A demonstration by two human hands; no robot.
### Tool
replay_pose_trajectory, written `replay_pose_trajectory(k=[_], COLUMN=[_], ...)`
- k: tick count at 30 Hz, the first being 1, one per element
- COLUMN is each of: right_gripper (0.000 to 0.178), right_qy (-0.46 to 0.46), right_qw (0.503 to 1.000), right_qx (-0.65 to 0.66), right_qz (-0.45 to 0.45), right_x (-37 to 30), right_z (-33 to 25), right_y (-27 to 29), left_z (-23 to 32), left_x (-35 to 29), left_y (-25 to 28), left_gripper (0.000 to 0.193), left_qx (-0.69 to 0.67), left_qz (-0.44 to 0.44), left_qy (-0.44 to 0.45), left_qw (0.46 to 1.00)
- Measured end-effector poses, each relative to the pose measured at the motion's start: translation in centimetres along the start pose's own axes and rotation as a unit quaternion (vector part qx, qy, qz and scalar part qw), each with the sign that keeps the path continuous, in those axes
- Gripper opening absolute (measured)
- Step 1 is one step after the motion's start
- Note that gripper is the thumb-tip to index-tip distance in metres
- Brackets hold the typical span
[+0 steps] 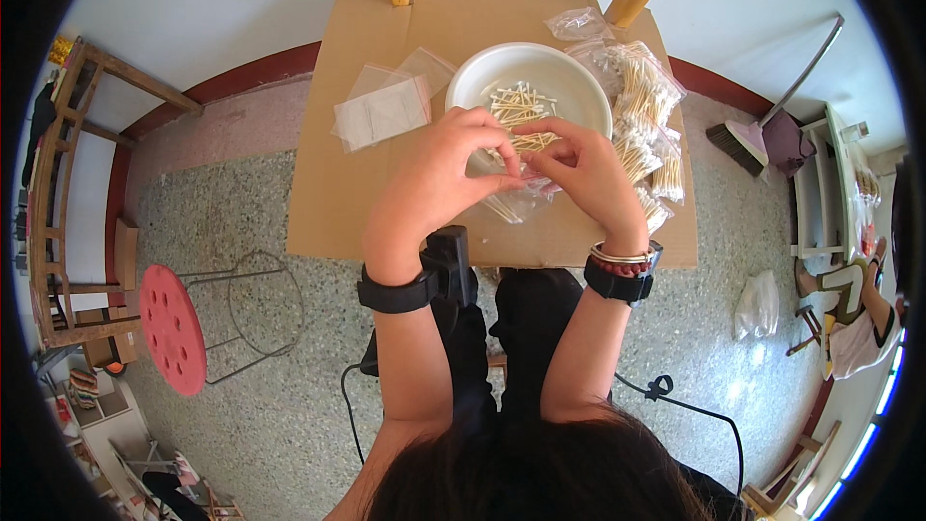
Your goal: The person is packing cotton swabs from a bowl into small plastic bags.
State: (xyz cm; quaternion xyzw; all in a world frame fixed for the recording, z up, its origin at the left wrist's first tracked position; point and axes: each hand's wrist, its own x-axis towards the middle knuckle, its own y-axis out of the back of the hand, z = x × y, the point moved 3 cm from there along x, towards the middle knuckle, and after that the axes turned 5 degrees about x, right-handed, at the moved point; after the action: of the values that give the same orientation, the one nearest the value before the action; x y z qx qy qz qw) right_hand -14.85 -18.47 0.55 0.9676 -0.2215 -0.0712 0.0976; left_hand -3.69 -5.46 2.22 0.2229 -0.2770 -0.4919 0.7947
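Note:
Over the near rim of a white bowl (582,101), both my hands come together at the mouth of a small clear zip bag (526,203). My left hand (446,172) pinches its upper edge with thumb and fingers. Close beside it, my right hand (582,169) pinches the edge near a pinkish seal strip. A few cotton swabs show inside the bag, low and to its left; my fingers hide part of its top. Loose cotton swabs (523,101) lie in a heap inside the bowl.
Flat clear bags (388,114) overlap left of the bowl on a cardboard sheet (333,203). Several bags filled with cotton swabs (641,96) are piled to the right. A red stool (174,330) lies tipped on the left floor; a broom (741,147) and a seated person (858,314) are at right.

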Motion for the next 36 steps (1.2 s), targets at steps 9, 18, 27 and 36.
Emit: replay_pose_trajectory(k=[9,18,27,36], right_gripper=[0.032,0.045,0.044,0.043], right_qy=[0.042,0.062,0.058,0.017], right_qw=[0.981,0.98,0.994,0.997], right_qx=[0.185,0.183,0.091,0.074], right_qz=[0.043,0.042,-0.001,0.017], right_x=[-0.3,-0.6,-0.8,-0.9], right_z=[-1.4,-0.5,-0.7,0.1], right_y=[0.6,1.6,1.6,2.0], left_z=[-0.7,-2.5,-2.1,-2.5], left_x=[-0.8,-1.3,-1.3,-2.8], left_y=[-0.1,1.6,1.7,0.3], left_gripper=[0.041,0.023,0.013,0.034], left_qx=[-0.172,-0.182,-0.154,-0.162], left_qz=[0.034,0.034,0.008,-0.103], left_qy=[0.096,0.174,0.144,0.23], left_qw=[0.98,0.967,0.977,0.954])
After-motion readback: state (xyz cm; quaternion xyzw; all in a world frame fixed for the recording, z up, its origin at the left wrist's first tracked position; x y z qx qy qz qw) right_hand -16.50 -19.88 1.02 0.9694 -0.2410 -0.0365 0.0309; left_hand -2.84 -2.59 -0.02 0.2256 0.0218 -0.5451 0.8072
